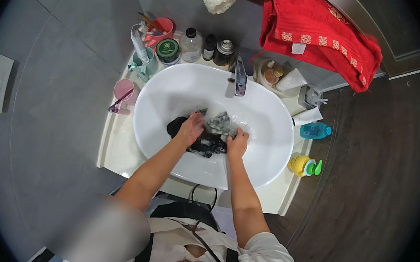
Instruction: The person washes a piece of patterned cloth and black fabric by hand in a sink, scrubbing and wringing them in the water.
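A wet black cloth (212,143), streaked with white suds, lies bunched in the white oval washbasin (148,95). My left hand (191,128) is at the cloth's left part, its fingers close together and closed on a fold, with a bit of dark fabric showing past the fingertips. At the cloth's right end my right hand (237,142) grips its edge between thumb and fingers. Foam and shallow water surround the fabric, and its exact kind of garment cannot be made out. The faucet (240,79) stands at the basin's back rim, beyond both hands.
Along the back of the counter (118,148) stand a green-lidded jar (168,51), a clear bottle (191,47) and cups. A pink cup (124,91) is at left. On the right are a blue bottle (315,131) and a yellow pump bottle (303,165). Red towels (318,35) hang behind.
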Demonstrator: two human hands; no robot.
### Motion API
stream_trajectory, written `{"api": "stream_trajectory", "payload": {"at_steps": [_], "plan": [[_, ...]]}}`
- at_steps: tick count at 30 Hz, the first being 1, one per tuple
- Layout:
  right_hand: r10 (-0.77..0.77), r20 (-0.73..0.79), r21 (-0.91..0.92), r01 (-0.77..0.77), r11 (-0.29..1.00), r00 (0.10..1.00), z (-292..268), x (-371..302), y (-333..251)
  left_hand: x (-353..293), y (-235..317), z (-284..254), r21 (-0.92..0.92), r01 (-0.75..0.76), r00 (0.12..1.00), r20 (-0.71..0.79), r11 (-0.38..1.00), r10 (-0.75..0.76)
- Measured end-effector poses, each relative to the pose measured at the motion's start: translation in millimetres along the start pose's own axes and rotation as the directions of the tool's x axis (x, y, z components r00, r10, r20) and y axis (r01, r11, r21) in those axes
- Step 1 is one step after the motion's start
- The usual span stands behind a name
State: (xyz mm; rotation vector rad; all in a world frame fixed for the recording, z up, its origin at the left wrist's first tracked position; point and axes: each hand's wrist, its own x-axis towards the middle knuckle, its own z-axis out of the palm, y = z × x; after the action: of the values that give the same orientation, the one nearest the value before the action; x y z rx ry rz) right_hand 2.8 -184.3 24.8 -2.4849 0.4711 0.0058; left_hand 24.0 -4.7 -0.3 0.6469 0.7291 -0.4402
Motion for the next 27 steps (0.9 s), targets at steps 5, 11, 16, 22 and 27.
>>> {"api": "stream_trajectory", "payload": {"at_steps": [5, 11, 16, 22, 27], "plan": [[-0.348, 0.153, 0.32, 0.287, 0.903, 0.925, -28.5, -15.3, -70.3, -14.5, 4.4, 19.5, 0.073, 0.068, 0.998, -0.018, 0.995, -0.067], [-0.609, -0.019, 0.449, 0.551, 0.703, 0.793, -55.7, -57.1, -112.1, -41.1, 18.0, 44.5, 0.1, 0.05, 0.991, 0.122, 0.994, -0.062], [-0.349, -0.039, 0.399, 0.335, 0.854, 0.936, -20.3, -40.8, -75.9, -72.5, 15.6, 86.9, 0.247, 0.001, 0.996, -0.092, 0.969, 0.023], [-0.395, -0.201, 0.347, 0.442, 0.827, 0.896, -26.8, -36.4, -101.8, -11.8, -6.1, 31.5, 0.036, 0.026, 1.0, 0.001, 0.999, -0.026], [-0.251, -0.175, 0.397, 0.301, 0.867, 0.952, -8.6, -37.2, -86.3, -43.2, -10.1, 53.4, 0.041, 0.104, 0.984, -0.147, 0.994, -0.097]]}}
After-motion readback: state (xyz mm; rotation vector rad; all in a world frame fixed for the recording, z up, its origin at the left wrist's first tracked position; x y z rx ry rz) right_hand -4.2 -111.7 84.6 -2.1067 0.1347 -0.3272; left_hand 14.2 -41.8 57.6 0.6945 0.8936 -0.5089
